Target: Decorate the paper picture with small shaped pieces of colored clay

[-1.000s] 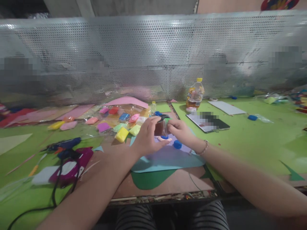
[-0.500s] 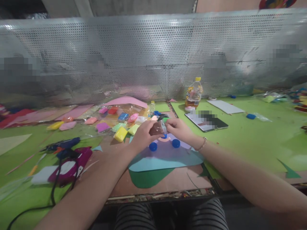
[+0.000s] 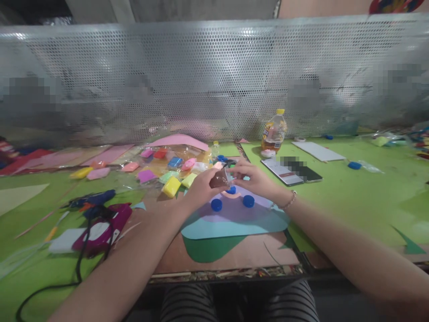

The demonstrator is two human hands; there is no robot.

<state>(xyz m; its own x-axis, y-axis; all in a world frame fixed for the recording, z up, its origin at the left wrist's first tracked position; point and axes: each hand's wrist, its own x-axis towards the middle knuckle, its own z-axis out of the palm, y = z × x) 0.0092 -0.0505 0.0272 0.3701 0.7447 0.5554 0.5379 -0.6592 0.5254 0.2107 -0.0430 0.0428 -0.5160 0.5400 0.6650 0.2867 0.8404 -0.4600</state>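
My left hand (image 3: 203, 185) is closed around a clear plastic packet of brown modelling clay (image 3: 219, 180), held above the paper. My right hand (image 3: 251, 176) is at the packet's clear right edge, fingers bent and pinching at the plastic; the fingertips are partly blurred. Below both hands lies a light blue paper sheet (image 3: 231, 230) with a lilac paper shape (image 3: 231, 212) on it. Blue bottle caps, one on the left (image 3: 216, 205) and one on the right (image 3: 248, 201), sit on the lilac shape. Another blue cap (image 3: 231, 190) is beside a peach-coloured curved strip, partly covered by my hands.
Wrapped clay packets (image 3: 171, 187) in several colours lie at the left back. A glue gun (image 3: 90, 200), a magenta device (image 3: 103, 230) and a black cable are on the left. To the right are a phone (image 3: 284, 174), a bottle (image 3: 275, 132) and a white board (image 3: 318, 151). A perforated metal screen (image 3: 201, 80) stands behind.
The fingers of my right hand have loosened and lifted slightly at the packet's edge. My left hand keeps its hold on the packet. The view has shifted slightly.
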